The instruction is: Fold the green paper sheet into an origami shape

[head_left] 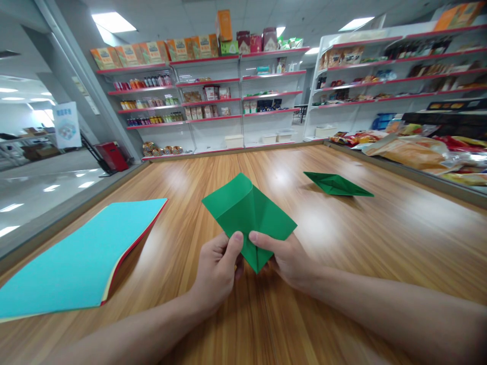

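From my remote seat I see, by the left edge of the tabletop, a stack of coloured paper, blue uppermost with pale yellow and red beneath, probably put there to leave the middle free. Midway across, toward the near edge, the left hand pinches the green sheet, thumb on its face and fingers behind. The creased sheet is held up with a corner pointing to the near edge, likely so both thumbs can press beside the centre crease. The right hand grips the other side the same way. Further on, toward the far right corner, a folded green piece lies alone, apparently set where neither hand brushes it.
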The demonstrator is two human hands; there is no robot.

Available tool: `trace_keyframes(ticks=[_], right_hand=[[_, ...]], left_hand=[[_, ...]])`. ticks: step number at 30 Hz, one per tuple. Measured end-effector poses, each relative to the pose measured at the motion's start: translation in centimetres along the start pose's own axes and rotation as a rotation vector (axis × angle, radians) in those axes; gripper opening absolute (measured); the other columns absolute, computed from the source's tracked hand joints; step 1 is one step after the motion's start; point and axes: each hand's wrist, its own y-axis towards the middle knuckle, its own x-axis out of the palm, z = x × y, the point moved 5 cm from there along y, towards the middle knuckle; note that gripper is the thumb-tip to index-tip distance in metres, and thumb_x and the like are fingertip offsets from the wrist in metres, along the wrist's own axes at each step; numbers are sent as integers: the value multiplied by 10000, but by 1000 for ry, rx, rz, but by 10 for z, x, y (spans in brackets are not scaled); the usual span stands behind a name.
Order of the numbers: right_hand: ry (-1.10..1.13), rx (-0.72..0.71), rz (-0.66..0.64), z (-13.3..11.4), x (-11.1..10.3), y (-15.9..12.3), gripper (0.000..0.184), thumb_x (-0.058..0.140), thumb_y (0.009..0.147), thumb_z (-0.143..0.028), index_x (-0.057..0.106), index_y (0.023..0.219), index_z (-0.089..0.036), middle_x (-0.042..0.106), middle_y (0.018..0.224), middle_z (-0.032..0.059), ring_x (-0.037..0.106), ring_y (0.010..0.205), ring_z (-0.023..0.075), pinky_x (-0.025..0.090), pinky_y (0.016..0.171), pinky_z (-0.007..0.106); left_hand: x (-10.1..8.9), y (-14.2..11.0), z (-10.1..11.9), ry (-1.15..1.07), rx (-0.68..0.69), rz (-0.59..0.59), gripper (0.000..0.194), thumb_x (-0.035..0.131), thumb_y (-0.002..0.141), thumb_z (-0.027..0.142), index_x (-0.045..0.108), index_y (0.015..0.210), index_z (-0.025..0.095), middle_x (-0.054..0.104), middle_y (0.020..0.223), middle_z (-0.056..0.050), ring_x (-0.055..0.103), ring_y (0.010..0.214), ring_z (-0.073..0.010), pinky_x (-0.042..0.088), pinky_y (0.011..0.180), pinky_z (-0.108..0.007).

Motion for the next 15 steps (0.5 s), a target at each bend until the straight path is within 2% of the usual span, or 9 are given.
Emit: trace_keyframes(ticks=[4, 8, 12, 15], right_hand=[[41, 5, -22, -1, 0, 0, 260, 729, 729, -350, 653, 910, -179, 657, 836, 37, 618, 685, 169, 544, 600, 303], [69, -24, 23, -1, -1, 1, 235, 733, 743, -307, 658, 919, -171, 664, 854, 40, 620, 678, 155, 544, 596, 289], [124, -13, 48, -2, 4, 0, 317, 756, 714, -299, 657, 990, -179, 680, 931, 55, 642, 781, 189, 559, 653, 316], [126, 10, 22, -1, 1, 1, 337, 753, 715, -316, 657, 1011, -185, 688, 954, 61, 647, 777, 195, 557, 647, 325]], left_hand=[[0, 0, -1, -1, 4, -21, 448, 544, 871, 518, 432, 595, 184, 320, 480, 70, 336, 391, -69, 341, 341, -183], [-2, 0, -2, 50, 28, -22, 431, 524, 891, 496, 448, 610, 179, 367, 497, 54, 381, 412, -78, 356, 366, -193], [-3, -1, 0, 106, 95, -24, 433, 502, 914, 466, 453, 600, 171, 381, 501, 51, 384, 414, -74, 355, 370, -189], [-4, 1, 0, 80, 86, -18, 431, 516, 907, 464, 448, 598, 171, 382, 501, 54, 395, 407, -74, 361, 365, -189]])
